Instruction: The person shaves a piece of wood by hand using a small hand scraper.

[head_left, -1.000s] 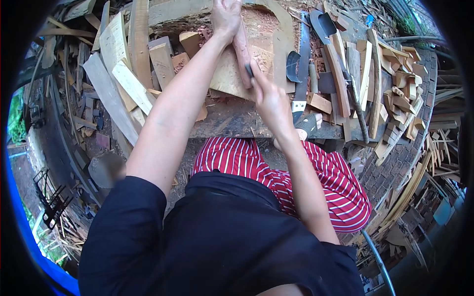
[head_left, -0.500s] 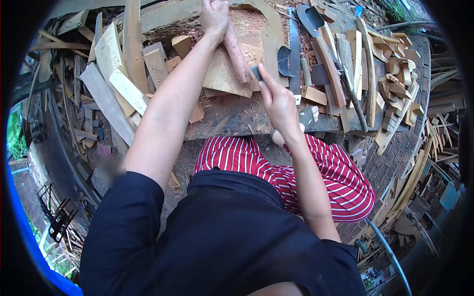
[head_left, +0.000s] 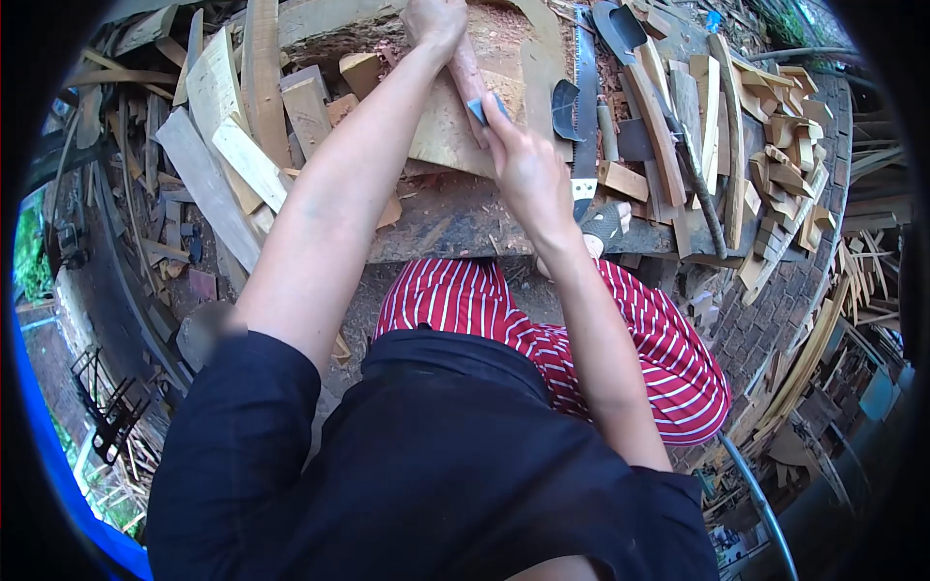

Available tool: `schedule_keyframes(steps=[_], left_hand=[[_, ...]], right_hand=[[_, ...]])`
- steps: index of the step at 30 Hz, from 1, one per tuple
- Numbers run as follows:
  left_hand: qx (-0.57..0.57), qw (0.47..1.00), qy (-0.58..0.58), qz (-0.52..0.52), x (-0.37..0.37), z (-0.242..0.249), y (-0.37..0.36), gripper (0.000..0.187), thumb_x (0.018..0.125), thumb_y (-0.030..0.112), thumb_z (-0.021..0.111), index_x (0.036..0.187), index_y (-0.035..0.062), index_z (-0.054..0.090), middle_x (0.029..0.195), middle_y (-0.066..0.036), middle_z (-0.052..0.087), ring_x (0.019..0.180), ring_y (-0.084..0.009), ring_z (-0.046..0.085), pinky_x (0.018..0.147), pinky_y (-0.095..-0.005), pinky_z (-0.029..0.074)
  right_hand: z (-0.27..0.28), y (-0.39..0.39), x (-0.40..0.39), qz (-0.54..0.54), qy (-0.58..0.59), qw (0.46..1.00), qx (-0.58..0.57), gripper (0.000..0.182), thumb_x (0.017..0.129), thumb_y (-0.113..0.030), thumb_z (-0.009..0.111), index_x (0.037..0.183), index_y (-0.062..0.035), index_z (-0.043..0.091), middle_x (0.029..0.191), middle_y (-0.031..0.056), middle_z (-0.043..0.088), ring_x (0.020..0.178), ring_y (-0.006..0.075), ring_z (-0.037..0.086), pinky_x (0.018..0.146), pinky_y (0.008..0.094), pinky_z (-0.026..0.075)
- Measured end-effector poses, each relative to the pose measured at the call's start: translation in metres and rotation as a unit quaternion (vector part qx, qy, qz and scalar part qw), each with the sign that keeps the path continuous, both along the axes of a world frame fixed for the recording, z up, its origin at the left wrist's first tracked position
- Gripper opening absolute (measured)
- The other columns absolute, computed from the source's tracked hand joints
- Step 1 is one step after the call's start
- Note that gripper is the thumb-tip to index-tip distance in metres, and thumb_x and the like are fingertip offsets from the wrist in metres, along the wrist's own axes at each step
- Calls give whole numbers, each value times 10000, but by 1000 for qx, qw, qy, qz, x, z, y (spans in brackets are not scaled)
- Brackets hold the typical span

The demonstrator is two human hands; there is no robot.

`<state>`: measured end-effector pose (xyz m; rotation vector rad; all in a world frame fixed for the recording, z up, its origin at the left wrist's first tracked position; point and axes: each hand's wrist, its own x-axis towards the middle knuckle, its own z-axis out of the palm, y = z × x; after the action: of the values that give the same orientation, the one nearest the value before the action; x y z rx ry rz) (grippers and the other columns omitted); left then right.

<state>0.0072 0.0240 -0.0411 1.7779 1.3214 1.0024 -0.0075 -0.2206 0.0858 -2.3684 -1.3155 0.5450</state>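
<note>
The right hand (head_left: 531, 167) pinches a blue pad (head_left: 476, 110) against the stick (head_left: 464, 70), over the pale block (head_left: 436, 141) — the left hand (head_left: 436, 25) grips the stick toward the block's far side. A flat pad and even pressure should serve best.

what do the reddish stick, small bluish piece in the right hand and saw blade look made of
Reddish stick: likely wood, by its natural pinkish tone; bare and matte. Small bluish piece: possibly metal or abrasive paper; flat-looking, but too small to tell. Saw blade: likely steel, unpainted, from its thin, toothed, bluish-grey look.
</note>
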Motion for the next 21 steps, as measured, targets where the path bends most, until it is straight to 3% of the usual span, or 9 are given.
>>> schedule_keyframes(steps=[4,12,15,18,19,21], left_hand=[[-3,1000,-19,-16,-3,-1,2,255,871,253,630,1022,79,521,909,-220,631,885,-416,616,792,-496,484],[0,1000,22,-10,0,-3,3,261,869,245,617,1053,80,533,946,-234,640,920,-430,621,809,-497,489],[-40,999,34,0,1,13,-2,255,865,236,606,1052,79,533,957,-235,646,926,-431,622,806,-500,487],[13,1000,18,2,1,4,2,260,857,235,605,1053,78,535,958,-233,649,921,-430,622,803,-501,486],[1,999,-37,2,3,1,4,270,853,235,607,1061,79,536,949,-231,647,911,-429,619,799,-502,483],[2,1000,-18,-4,3,3,2,272,853,229,604,1069,78,537,950,-232,648,911,-430,619,802,-501,484]], right_hand=[[-5,-21,-12,-20,2,999,48,434,989,-182,598,1422,-186,570,820,249,671,776,427,675,685,516,520],[6,-35,-15,-17,-8,1000,-22,436,988,-160,602,1423,-189,572,841,243,677,782,414,684,700,512,519],[-8,-37,-18,-23,7,999,32,445,990,-153,598,1432,-180,561,833,243,674,798,406,686,698,505,518],[-13,-38,-14,-41,41,997,52,450,984,-206,606,1432,-224,558,869,255,674,763,449,688,675,542,544],[-15,-36,-12,-57,103,989,87,431,985,-200,602,1415,-197,572,889,268,678,801,455,685,706,544,537],[-32,-21,-4,-84,188,962,178,389,990,-185,581,1375,-133,601,926,296,674,893,463,670,778,538,520]])
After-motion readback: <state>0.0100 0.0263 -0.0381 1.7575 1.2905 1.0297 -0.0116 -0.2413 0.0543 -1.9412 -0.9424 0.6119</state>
